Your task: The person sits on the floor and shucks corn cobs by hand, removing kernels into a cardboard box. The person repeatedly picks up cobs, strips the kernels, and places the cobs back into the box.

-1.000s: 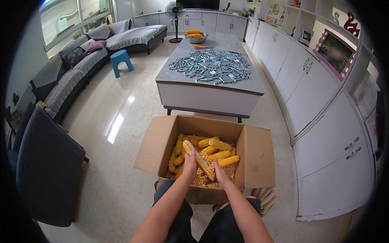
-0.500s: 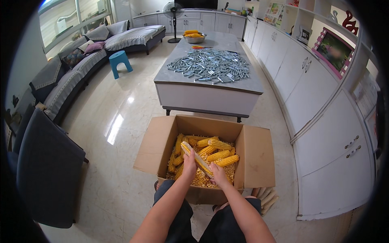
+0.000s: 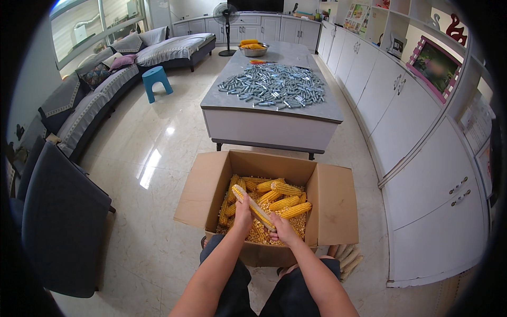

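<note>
Stood in a bright room with a pale tiled floor (image 3: 158, 158), grey sofas (image 3: 90, 100) along the left wall and white cabinets (image 3: 422, 174) on the right. Faced a long table (image 3: 269, 119) topped with a spread of small grey metal pieces (image 3: 274, 91) and, at its far end, a bowl (image 3: 253, 48) of yellow cobs. Noted a blue stool (image 3: 157, 80) near the sofas and a dark chair (image 3: 63, 222) close at the left. Sat over an open cardboard box (image 3: 338, 206), its flaps folded out, filled with corn cobs (image 3: 285, 201) and loose kernels. Held one cob (image 3: 254, 208) tilted above the heap inside the box, gripped at both ends: left hand (image 3: 243, 214) closed on its upper part, right hand (image 3: 283, 231) closed on its lower end.
</note>
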Motion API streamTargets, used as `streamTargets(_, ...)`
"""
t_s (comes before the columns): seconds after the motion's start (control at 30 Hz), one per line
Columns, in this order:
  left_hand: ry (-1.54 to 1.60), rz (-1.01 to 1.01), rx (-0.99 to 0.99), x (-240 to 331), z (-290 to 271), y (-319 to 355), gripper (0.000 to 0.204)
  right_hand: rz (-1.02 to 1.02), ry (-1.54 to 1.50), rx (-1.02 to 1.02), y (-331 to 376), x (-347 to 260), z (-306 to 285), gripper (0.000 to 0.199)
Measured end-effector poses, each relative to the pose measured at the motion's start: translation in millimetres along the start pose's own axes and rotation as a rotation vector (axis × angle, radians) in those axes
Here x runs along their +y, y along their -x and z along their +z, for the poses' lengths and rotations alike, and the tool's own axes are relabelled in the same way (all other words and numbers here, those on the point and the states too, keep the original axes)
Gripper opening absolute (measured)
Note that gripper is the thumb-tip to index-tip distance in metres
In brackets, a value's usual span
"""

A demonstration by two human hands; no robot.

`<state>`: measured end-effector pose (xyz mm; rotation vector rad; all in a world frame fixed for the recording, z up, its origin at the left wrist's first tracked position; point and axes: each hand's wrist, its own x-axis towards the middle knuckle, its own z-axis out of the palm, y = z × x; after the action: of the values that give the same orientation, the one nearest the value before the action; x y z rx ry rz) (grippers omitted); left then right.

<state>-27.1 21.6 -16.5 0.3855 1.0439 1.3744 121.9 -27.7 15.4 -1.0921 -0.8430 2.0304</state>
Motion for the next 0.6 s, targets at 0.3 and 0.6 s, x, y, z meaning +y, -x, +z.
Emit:
streamTargets(0.3, -0.011, -0.016, -0.071, 4.9, 11.9, 17.0, 0.047, -0.003, 0.144, 0.396, 12.6, -16.4, 18.0, 0.056)
streamTargets(0.6, -0.131, 0.037, -0.135, -3.0, 10.5, 10.7, 0.041, -0.001, 0.532, 0.171, -7.5, 7.3, 2.4, 0.046)
